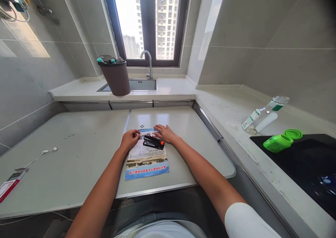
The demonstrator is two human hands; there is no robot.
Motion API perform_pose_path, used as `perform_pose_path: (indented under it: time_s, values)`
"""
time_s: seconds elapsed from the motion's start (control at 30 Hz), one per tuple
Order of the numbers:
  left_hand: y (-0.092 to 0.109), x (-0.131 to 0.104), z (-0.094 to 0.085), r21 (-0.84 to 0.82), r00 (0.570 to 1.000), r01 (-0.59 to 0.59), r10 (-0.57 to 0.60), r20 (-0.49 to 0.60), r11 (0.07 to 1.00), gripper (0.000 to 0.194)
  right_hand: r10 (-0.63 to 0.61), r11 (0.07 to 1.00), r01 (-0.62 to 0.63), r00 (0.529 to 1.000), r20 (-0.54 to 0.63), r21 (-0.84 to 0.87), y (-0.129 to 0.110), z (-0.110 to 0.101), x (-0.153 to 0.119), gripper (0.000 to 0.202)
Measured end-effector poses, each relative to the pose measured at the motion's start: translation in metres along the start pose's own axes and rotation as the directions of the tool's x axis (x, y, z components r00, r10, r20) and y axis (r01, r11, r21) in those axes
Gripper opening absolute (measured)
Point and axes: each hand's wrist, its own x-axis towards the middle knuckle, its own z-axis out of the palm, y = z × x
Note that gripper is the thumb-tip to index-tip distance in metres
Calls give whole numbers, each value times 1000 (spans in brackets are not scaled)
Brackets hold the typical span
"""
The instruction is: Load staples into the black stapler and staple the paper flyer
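A printed leaflet [147, 162] with blue borders and a photo strip lies flat on the folding table, its large red characters upside down to me. On it rests a black stapler [153, 142] with an orange part at its right end. My left hand [130, 140] is at the leaflet's upper left edge, fingers curled in and thumb close to the fingertips; what they hold, if anything, is hidden. My right hand [165, 133] lies palm down, fingers stretched, over the leaflet's upper right corner. Just beyond the leaflet are small staple strips [142, 126].
Left on the pale table [86, 168] lie white earphones [49, 150] and a red-and-white packet [12, 185]. A brown bin [115, 78] stands by the sink [143, 85]. On the right counter are a clear bottle [265, 115] and an open green container [278, 143] at the black cooktop [312, 164].
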Motion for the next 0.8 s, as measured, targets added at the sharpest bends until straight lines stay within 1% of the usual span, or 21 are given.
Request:
perform_pose_path:
  time_s: [0.07, 0.13, 0.23, 0.33, 0.4, 0.5, 0.7, 0.77, 0.8]
  values:
    - [-2, 0, 0, -15, 1000, -3, 3, 8, 1000, 25, -21, 999, 22, 999, -30, 24, 16, -10, -12, 52]
    - [-3, 0, 0, -20, 1000, -6, 6, 14, 1000, 25, 3, 1000, -1, 997, -76, 23, 35, -21, -27, 47]
    - [-3, 1, -1, -15, 1000, -2, 2, 18, 1000, 25, 124, 990, -111, 977, -174, 85, 63, -29, -50, 43]
    - [-3, 2, -1, -5, 1000, 7, -6, 18, 1000, 26, 219, 963, -161, 934, -281, 214, 79, -25, -65, 41]
    - [-4, 2, 0, 1, 1000, -2, 2, 12, 1000, 26, 231, 952, -143, 916, -329, 269, 83, -21, -69, 38]
    - [-5, 2, 0, -8, 1000, -30, 30, 4, 1000, 26, 205, 950, -99, 913, -354, 295, 85, -18, -69, 33]
    - [-4, 1, 0, -12, 1000, -3, 3, 24, 1000, 27, 185, 934, -39, 903, -389, 355, 88, -22, -68, 23]
    - [-4, 1, 0, -12, 1000, -5, 5, 25, 1000, 27, 173, 941, -15, 880, -443, 337, 84, -23, -68, 22]
    - [-3, 2, 0, -15, 1000, -4, 5, 26, 1000, 26, 174, 947, -8, 853, -492, 322, 80, -24, -67, 22]
